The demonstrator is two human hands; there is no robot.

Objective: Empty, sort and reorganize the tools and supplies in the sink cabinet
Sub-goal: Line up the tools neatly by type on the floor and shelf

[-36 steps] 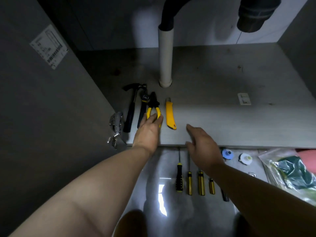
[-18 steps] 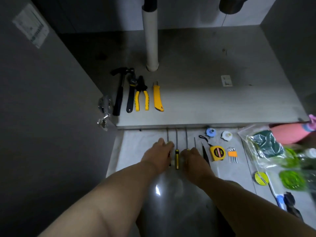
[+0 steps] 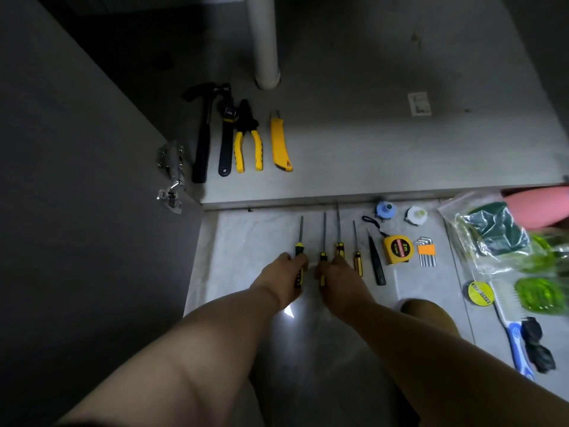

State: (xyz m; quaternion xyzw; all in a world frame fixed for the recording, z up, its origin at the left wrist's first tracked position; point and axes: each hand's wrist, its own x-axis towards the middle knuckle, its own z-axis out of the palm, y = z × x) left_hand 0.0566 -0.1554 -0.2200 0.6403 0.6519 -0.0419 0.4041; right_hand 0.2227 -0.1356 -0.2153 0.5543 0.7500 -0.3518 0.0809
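On the tiled floor just in front of the cabinet base, four screwdrivers lie in a row, shafts pointing at the cabinet. The left hand is curled over the handle of the leftmost screwdriver; the right hand covers the handles of the next two, though how tightly either one grips I cannot tell. Inside the cabinet, a hammer, wrench, yellow pliers and utility knife lie side by side near the white pipe. A tape measure and hex keys lie to the right.
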